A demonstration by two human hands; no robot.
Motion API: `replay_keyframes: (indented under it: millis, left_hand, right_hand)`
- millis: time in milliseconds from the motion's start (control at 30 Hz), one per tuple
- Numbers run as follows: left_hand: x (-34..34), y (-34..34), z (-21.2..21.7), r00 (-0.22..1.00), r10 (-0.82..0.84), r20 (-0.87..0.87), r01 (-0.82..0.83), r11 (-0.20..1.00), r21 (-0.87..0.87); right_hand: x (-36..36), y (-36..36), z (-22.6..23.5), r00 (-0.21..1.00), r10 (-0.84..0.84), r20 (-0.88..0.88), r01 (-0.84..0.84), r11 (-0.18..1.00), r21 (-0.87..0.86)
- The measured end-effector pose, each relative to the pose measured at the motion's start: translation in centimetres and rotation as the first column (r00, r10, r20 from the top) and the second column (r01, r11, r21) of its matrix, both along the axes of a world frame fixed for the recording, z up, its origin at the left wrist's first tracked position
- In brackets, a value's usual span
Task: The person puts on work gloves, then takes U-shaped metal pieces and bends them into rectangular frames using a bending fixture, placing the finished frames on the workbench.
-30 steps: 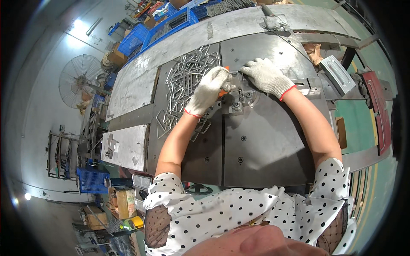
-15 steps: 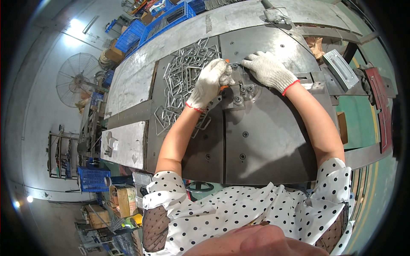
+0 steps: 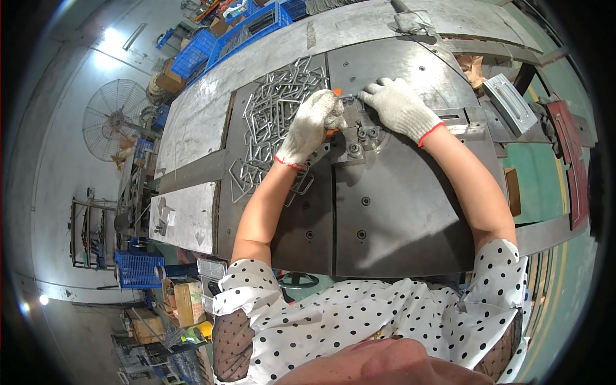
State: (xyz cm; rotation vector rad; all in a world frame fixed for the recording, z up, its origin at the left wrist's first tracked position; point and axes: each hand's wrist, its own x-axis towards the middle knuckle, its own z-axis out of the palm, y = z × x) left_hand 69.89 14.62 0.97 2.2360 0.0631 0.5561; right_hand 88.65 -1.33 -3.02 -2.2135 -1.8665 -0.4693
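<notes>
My left hand [image 3: 312, 126], in a white knit glove with a red cuff, is closed beside a small bending fixture on the dark steel worktable [image 3: 410, 212]. An orange part [image 3: 336, 92] shows at its fingertips; what the fingers hold is hidden. My right hand [image 3: 399, 108], gloved the same way, has its fingers curled down at the fixture's far right side, against a small metal piece [image 3: 348, 99]. Whatever it pinches is covered by the glove. Bolts and round posts [image 3: 356, 149] stand on the fixture plate between the hands. Bent metal wire loops [image 3: 269, 122] lie heaped left of my left hand.
Blue plastic crates [image 3: 253, 32] with metal parts stand beyond the table's far edge. A grey tool with a cable [image 3: 414, 24] lies at the back. A grey metal box [image 3: 510, 102] sits at the right, and a large fan [image 3: 115, 120] stands far left.
Both hands stay at the fixture. My left hand has shifted very slightly, its fingers turned a little; the whole view has drifted a few pixels left.
</notes>
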Motion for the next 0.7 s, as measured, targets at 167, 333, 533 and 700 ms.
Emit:
replay_keyframes:
  millis: [167, 333, 533, 700]
  left_hand:
    - [-0.2, 0.4, -0.5, 0.998, 0.013, -0.067, -0.022, 0.991, -0.131]
    - [0.0, 0.3, -0.6, 0.995, -0.023, 0.098, 0.001, 0.977, 0.211]
    - [0.0, 0.5, -0.5, 0.992, -0.007, 0.123, -0.026, 0.963, 0.266]
    - [-0.2, 0.6, -0.5, 1.0, 0.018, 0.023, -0.019, 0.997, 0.077]
  right_hand:
    - [-1.4, 0.9, 1.2, 0.985, -0.079, 0.155, 0.11, 0.974, -0.199]
    - [-0.3, 0.2, 0.4, 0.998, -0.04, 0.055, 0.045, 0.994, -0.096]
    - [0.8, 0.1, 0.0, 1.0, -0.023, 0.0, 0.023, 0.997, -0.072]
    - [1.2, 0.2, -0.3, 1.0, -0.007, -0.023, 0.006, 0.999, -0.031]
